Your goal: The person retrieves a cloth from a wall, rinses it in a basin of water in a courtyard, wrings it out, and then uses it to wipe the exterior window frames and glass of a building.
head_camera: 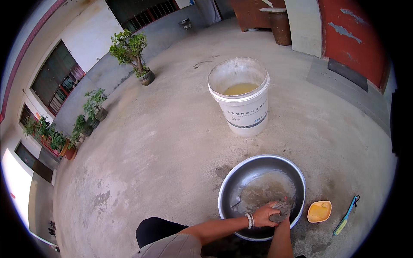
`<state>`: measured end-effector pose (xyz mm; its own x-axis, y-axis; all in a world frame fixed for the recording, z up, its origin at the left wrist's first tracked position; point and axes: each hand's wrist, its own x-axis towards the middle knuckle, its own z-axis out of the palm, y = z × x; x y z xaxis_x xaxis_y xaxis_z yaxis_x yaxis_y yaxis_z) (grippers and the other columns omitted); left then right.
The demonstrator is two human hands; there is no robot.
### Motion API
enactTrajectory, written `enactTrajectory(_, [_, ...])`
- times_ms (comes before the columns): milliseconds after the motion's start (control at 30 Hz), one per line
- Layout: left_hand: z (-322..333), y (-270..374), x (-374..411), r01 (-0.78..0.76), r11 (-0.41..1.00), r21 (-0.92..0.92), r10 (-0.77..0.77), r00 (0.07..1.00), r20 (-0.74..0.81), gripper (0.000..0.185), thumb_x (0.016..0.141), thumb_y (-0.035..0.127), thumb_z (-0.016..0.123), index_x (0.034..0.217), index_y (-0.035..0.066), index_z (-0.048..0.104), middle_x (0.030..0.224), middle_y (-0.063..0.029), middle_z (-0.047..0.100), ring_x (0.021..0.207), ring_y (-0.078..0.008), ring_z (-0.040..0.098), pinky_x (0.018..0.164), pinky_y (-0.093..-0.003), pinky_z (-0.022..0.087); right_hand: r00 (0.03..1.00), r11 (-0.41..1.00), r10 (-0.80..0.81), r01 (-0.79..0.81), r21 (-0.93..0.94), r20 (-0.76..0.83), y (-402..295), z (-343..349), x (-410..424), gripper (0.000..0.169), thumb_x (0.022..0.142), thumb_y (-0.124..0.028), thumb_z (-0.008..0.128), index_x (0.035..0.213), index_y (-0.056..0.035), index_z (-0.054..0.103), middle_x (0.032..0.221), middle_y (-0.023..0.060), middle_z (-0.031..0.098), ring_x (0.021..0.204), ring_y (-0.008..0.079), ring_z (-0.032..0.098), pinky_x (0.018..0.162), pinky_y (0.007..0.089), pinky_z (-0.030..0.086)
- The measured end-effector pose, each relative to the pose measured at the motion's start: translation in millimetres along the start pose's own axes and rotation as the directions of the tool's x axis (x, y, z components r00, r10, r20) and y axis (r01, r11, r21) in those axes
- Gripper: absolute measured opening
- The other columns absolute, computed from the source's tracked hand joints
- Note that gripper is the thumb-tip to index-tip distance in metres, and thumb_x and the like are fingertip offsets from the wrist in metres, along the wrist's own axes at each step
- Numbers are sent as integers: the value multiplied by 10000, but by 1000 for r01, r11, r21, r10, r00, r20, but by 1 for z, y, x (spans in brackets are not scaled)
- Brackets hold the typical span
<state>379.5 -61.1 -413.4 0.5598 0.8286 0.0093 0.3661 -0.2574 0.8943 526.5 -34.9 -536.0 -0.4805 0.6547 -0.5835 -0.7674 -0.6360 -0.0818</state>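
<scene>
A wide metal basin (229,180) with murky water in its bottom stands on the concrete before me. My left hand (266,215), with a beaded bracelet and a bangle at the wrist, is closed on a bunched wet grey cloth (281,211) inside the basin's near right part. My right hand (284,220) meets it at the cloth; its fingers are mostly hidden by the cloth and the left hand. To the right of the basin lie a yellow-orange dish (319,211) and a blue-handled scrub brush (346,215) with pale bristles.
A white plastic bucket (246,113) holding yellowish liquid stands beyond the basin. Potted plants (137,58) line the wall at the left. A brown vat (280,27) stands at the back near a red door (355,42). Damp patches mark the concrete floor (155,154).
</scene>
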Motion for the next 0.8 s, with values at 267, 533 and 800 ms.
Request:
enactTrajectory(267, [-10,-16,24,395,876,276,-257,868,-426,456,779,489,596,1055,127,615,1156,-233,518,986,-400,546,811,-466,458,972,961,-217,197,-194,-85,34,61,-13,422,904,-393,493,1174,-74,544,1127,102,597,1026,267,574,860,384,484])
enactTrajectory(533, [-59,-71,34,745,567,352,-637,667,-386,537,864,534,476,1239,152,513,1209,-237,495,1015,-414,561,835,-478,475,838,894,-420,317,-317,-348,32,83,-27,442,831,-284,584,1211,-69,513,1139,128,572,1027,300,572,843,502,473])
enactTrajectory(800, [-52,-56,23,837,400,373,-740,535,-407,742,744,526,634,1386,324,322,1398,-175,291,1159,-401,465,988,-450,377,759,938,-221,-7,-347,-613,6,75,-40,704,761,-465,633,1344,-167,376,1375,180,354,1286,393,320,911,694,302])
